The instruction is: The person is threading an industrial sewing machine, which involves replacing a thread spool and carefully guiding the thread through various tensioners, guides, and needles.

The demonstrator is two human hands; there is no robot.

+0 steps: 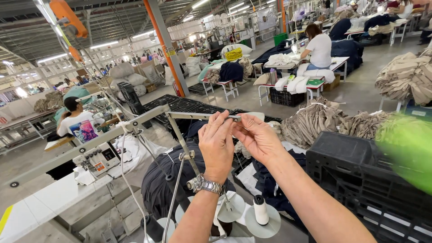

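Observation:
Both my hands are raised at the top arm of a grey metal thread stand [180,115]. My left hand [217,145], with a metal wristwatch below it, pinches its fingertips at the arm's guide. My right hand [257,137] touches the same spot with curled fingers. A fine thread between the fingers is too thin to make out. Below stands a white thread spool [260,209] on a round grey base.
A black plastic crate [360,180] sits at my right, with a blurred green object [407,144] above it. Dark fabric [166,180] lies heaped under the stand. A sewing machine [96,159] sits on the white table at left. Other workers sit at tables farther off.

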